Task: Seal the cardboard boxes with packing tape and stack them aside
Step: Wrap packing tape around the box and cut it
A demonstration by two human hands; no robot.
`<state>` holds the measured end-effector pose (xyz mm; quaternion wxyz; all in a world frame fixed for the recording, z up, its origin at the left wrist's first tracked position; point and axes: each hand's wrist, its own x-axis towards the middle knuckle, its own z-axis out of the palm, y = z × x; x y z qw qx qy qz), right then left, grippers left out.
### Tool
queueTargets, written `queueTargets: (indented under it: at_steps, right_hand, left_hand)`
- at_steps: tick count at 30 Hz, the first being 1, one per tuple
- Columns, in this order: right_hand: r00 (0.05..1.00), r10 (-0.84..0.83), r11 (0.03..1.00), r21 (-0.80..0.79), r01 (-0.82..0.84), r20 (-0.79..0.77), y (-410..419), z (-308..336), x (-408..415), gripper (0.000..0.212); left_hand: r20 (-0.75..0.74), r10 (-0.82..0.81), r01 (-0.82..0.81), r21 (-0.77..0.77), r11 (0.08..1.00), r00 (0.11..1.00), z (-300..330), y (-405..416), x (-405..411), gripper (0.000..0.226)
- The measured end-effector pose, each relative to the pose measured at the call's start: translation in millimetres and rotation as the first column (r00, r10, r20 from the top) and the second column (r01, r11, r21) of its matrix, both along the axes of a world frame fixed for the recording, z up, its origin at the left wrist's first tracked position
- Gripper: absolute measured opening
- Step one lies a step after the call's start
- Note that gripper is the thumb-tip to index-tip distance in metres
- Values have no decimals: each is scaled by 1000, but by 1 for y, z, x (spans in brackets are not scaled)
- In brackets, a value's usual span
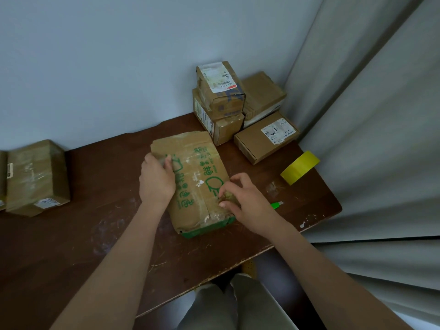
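A worn cardboard box with green print (195, 179) lies flat in the middle of the brown table (95, 234). My left hand (156, 181) presses on its left edge, fingers curled over the flap. At the box's right near corner, my right hand (240, 198) pinches a crumpled bit of tape or cardboard. A yellow roll of packing tape (300, 167) sits to the right, untouched. A green cutter (276, 205) lies half hidden behind my right hand.
Several sealed boxes are stacked at the back right against the wall (220, 101), with a flat labelled box (265, 136) in front of them. Another taped box (35, 177) rests at the far left. A grey curtain (369, 139) hangs along the table's right side.
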<state>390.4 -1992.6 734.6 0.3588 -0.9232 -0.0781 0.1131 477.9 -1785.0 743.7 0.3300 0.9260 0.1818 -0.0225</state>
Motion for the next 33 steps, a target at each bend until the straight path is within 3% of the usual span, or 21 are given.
queueTargets:
  at_steps: [2, 5, 9, 11, 13, 15, 17, 19, 21, 22, 24, 27, 30, 33]
  right_hand:
    - [998, -58, 998, 38, 57, 23, 4, -3, -1, 14]
    - [981, -191, 969, 161, 190, -6, 17, -7, 1, 18]
    - [887, -460, 834, 322, 448, -42, 10, -12, 7, 21]
    - [778, -619, 726, 300, 619, -105, -13, -21, 7, 22]
    - [578, -798, 533, 250, 809, -171, -47, -33, 6, 28]
    - [364, -901, 326, 183, 927, -238, -87, -43, 6, 40]
    - [280, -886, 261, 102, 960, -370, -124, -53, 8, 56]
    - [316, -812, 331, 58, 942, -490, -151, -67, 14, 74]
    - [384, -740, 428, 54, 902, -552, -169, -85, 20, 101]
    - [411, -707, 449, 83, 890, -575, -178, -98, 25, 115]
    - [461, -655, 459, 170, 872, -599, -187, -117, 36, 125]
    - [498, -659, 478, 197, 856, -564, -188, -132, 50, 115]
    - [535, -675, 492, 231, 840, -508, -187, -147, 52, 109]
    - [576, -648, 434, 379, 817, -498, -171, -111, 45, 60]
  left_hand:
    - [21, -35, 35, -10, 999, 999, 3, -8, 6, 42]
    - [96, -163, 142, 198, 970, 982, 5, -26, -3, 47]
    - [109, -466, 419, 294, 859, 878, -2, -59, -37, 62]
    - [65, -534, 486, 331, 809, 843, -10, -70, -51, 70]
    - [56, -544, 487, 377, 788, 837, -11, -77, -58, 67]
    - [159, -572, 475, 406, 781, 804, -7, -88, -61, 55]
    - [330, -630, 526, 354, 773, 704, -2, -104, -67, 40]
    - [426, -689, 652, 258, 713, 586, 0, -125, -78, 30]
    - [390, -779, 774, 216, 595, 491, -7, -146, -89, 29]
    - [331, -812, 813, 179, 554, 481, -15, -156, -93, 28]
    - [174, -814, 822, 41, 569, 555, -35, -173, -98, 25]
    - [-72, -717, 703, -152, 695, 693, -59, -190, -96, 22]
    - [-227, -627, 604, -165, 779, 746, -79, -201, -84, 22]
    - [-228, -563, 538, -166, 826, 794, -93, -210, -69, 30]
